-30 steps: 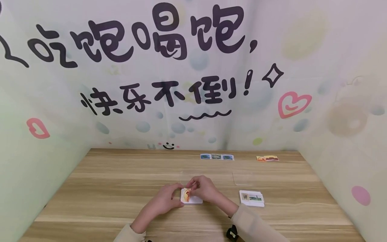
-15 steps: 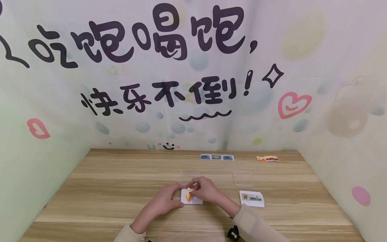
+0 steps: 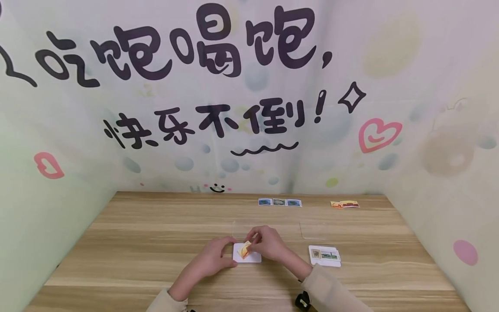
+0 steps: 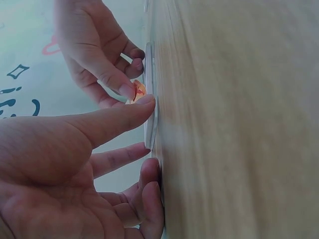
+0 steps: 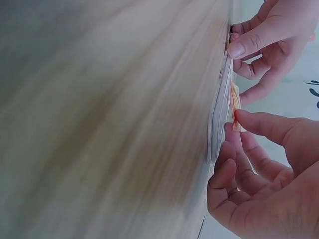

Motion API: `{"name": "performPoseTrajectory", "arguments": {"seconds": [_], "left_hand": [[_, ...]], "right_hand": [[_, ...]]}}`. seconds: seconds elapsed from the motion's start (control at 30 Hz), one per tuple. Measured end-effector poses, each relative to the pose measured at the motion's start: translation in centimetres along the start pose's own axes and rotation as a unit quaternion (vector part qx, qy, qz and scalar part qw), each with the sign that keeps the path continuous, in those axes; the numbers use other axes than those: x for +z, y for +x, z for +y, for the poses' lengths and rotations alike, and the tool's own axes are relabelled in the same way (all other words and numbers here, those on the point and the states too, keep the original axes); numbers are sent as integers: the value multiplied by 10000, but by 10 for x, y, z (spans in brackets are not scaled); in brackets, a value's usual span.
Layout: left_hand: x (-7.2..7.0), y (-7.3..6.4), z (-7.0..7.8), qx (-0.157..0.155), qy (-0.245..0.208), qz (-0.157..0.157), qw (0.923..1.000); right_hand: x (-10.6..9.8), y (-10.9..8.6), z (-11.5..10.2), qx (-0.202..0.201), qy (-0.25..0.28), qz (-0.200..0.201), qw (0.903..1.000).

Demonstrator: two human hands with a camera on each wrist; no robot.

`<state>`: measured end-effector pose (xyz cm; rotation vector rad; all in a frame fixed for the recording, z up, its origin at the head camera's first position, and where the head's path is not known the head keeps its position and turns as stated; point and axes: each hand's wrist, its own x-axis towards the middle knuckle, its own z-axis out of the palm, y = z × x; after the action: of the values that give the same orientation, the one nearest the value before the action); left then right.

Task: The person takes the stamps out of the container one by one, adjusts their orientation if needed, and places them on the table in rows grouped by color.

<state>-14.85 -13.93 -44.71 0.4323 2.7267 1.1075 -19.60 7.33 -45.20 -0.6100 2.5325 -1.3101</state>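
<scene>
A small yellow-and-orange stamp (image 3: pixel 244 250) is pinched between the thumb and index finger of my right hand (image 3: pixel 268 243), tilted over a white card (image 3: pixel 254 259). My left hand (image 3: pixel 212 256) steadies the card at its left end, thumb on the near corner and index finger at the far one. Seen edge-on in the left wrist view, the card (image 4: pixel 148 69) lies in a thin stack on the table, the left thumb pressing its edge. In the right wrist view the stamp (image 5: pixel 235 104) stands close against the card's face.
On the wooden table (image 3: pixel 148 234), a second white card (image 3: pixel 325 262) bearing two stamps lies to the right. Two clear plastic sheets (image 3: pixel 313 231) are farther back. Blue-toned stamps (image 3: pixel 280 202) and orange-yellow stamps (image 3: pixel 350 203) lie near the back wall.
The stamp in my right hand has turned and shifted slightly right over the white card. My right hand has moved a little right; my left hand keeps its place.
</scene>
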Motion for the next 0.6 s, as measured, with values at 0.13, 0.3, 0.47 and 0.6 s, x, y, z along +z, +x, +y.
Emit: {"name": "performPoseTrajectory", "arguments": {"seconds": [0.13, 0.3, 0.47, 0.6], "left_hand": [[0, 0, 0, 14, -17, 3, 10000], [0, 0, 0, 94, 31, 35, 9999], [1, -1, 0, 175, 94, 96, 9998], [1, -1, -1, 160, 91, 98, 9998]], "right_hand": [[-2, 0, 0, -17, -63, 66, 10000], [-6, 1, 1, 172, 17, 103, 9998], [-10, 2, 0, 261, 53, 140, 9995], [-10, 1, 1, 264, 38, 156, 9995]]}}
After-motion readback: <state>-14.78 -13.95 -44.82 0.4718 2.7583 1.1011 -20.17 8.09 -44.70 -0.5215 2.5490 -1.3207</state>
